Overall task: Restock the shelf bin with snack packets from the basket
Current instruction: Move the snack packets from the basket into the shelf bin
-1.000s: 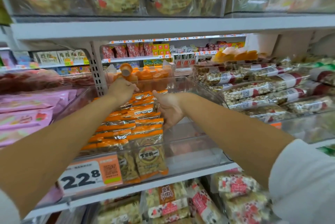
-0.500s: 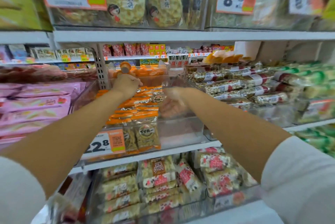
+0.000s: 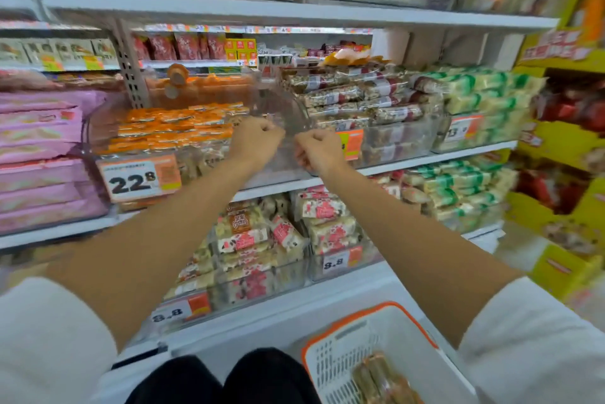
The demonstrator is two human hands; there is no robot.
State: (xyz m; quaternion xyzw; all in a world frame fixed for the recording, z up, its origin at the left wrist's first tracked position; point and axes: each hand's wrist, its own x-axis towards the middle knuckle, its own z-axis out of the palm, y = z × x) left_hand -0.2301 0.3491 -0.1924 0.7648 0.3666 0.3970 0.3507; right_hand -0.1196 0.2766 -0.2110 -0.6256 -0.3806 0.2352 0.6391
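Observation:
A clear shelf bin (image 3: 289, 109) on the middle shelf holds rows of orange snack packets (image 3: 170, 132) in its left half; its right half shows bare plastic. My left hand (image 3: 257, 138) and my right hand (image 3: 319, 150) hover side by side at the front of that bare half. Both have their fingers curled into fists, and I see nothing held in either. A white basket (image 3: 370, 341) with an orange rim sits low at the right, with brown snack packets (image 3: 379, 377) lying in it.
An orange 22.8 price tag (image 3: 137, 179) hangs on the bin front. Pink packs (image 3: 39, 148) fill the bin to the left, nut bars (image 3: 366, 99) the bin to the right. Red-and-white packets (image 3: 262, 240) crowd the shelf below. Yellow display boxes (image 3: 563, 148) stand far right.
Both hands have drawn back from deep among the orange packets to the bin's front and closed into fists. The view has pulled back and down, and the basket has come into sight.

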